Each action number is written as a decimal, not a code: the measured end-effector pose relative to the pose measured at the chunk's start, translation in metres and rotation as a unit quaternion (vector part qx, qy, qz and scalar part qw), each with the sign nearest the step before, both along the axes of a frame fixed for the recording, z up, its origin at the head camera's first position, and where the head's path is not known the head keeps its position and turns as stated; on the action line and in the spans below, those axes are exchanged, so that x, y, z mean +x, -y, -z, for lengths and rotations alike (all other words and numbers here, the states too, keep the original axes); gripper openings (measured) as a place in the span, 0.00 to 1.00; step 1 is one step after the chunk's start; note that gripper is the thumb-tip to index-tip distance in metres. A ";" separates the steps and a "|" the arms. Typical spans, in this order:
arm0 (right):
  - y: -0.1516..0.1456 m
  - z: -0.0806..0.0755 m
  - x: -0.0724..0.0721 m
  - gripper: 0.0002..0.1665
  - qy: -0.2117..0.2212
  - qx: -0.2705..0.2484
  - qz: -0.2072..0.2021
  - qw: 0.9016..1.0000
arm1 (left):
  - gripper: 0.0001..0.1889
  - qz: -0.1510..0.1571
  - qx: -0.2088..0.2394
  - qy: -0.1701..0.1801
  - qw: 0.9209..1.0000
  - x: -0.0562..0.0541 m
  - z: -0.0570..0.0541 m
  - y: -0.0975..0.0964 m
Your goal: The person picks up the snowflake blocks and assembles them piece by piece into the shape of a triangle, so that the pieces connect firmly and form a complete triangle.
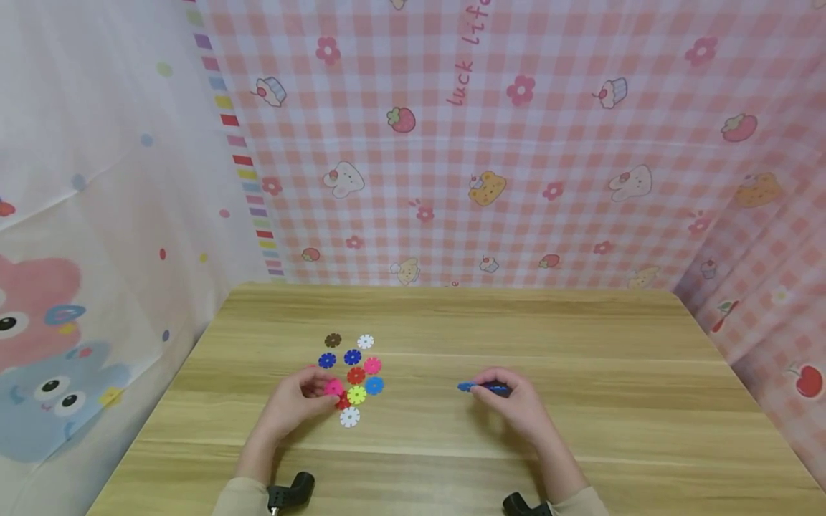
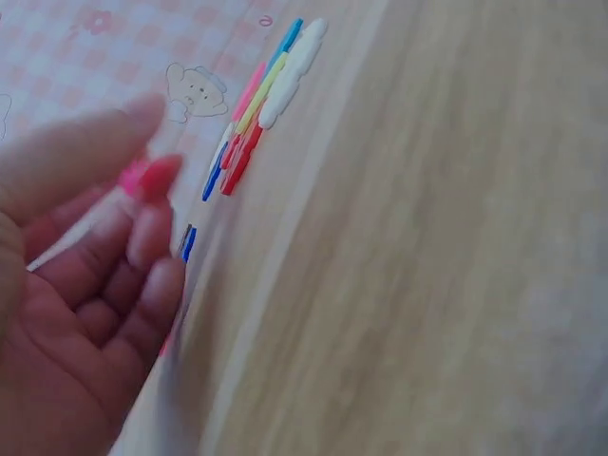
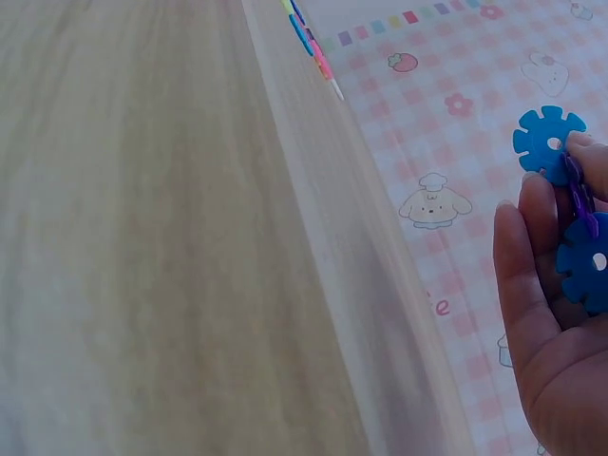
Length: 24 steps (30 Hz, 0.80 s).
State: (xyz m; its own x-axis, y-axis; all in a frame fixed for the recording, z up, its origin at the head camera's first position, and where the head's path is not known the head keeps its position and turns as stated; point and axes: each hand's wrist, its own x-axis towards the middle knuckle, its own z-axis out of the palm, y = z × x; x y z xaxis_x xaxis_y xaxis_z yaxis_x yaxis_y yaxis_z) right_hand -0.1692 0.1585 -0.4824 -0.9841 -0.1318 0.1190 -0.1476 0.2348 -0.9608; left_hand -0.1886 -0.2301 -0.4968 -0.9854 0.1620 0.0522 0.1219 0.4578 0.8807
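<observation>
My left hand point(image 1: 298, 403) pinches a pink notched plastic disc point(image 1: 333, 388) between thumb and forefinger, at the left edge of a group of similar discs. The left wrist view shows it held above the tabletop, a pink-red piece point(image 2: 160, 178) at the fingertips. Beside it lie a red disc point(image 1: 356, 375), a yellow disc point(image 1: 357, 395) and a white disc point(image 1: 350, 418). Away to the right, my right hand point(image 1: 513, 401) grips a joined piece: two blue notched discs point(image 3: 541, 142) linked by a purple disc point(image 3: 579, 198). Its fingers partly hide the piece.
Further back in the group lie a brown disc point(image 1: 333, 340), another white disc point(image 1: 366, 342), two dark blue discs point(image 1: 352, 357), another pink disc point(image 1: 372, 365) and a light blue disc point(image 1: 374, 385). The wooden table point(image 1: 516, 322) ends at a checked cloth point(image 1: 490, 143).
</observation>
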 end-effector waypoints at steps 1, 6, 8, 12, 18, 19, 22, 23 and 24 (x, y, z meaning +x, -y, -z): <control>0.000 0.000 0.000 0.07 0.002 -0.001 0.000 1.000 | 0.18 0.001 0.003 0.002 1.000 0.000 -0.002 -0.001; 0.000 0.000 0.000 0.07 0.008 0.000 0.000 1.000 | 0.20 0.030 0.021 -0.008 0.999 0.001 -0.014 -0.016; 0.000 0.000 0.000 0.07 0.005 -0.003 -0.003 1.000 | 0.20 0.046 0.029 -0.013 0.998 0.002 -0.019 -0.025; 0.000 0.000 0.000 0.07 0.001 -0.005 -0.009 1.000 | 0.19 0.060 0.046 -0.017 0.997 0.006 -0.028 -0.047; 0.001 -0.001 0.000 0.08 0.004 -0.004 -0.014 1.000 | 0.18 0.071 0.073 -0.024 0.994 0.008 -0.033 -0.084; 0.001 0.000 0.000 0.08 0.005 -0.005 -0.016 1.000 | 0.18 0.078 0.076 -0.022 0.994 0.008 -0.033 -0.090; 0.001 0.000 0.000 0.08 0.007 -0.003 -0.018 1.000 | 0.18 0.100 0.076 -0.016 0.992 0.008 -0.032 -0.108; 0.001 0.000 0.000 0.08 0.007 -0.003 -0.020 1.000 | 0.18 0.106 0.074 -0.018 0.991 0.008 -0.032 -0.114; 0.001 0.000 0.000 0.08 0.008 -0.002 -0.021 1.000 | 0.18 0.109 0.069 -0.019 0.991 0.008 -0.031 -0.120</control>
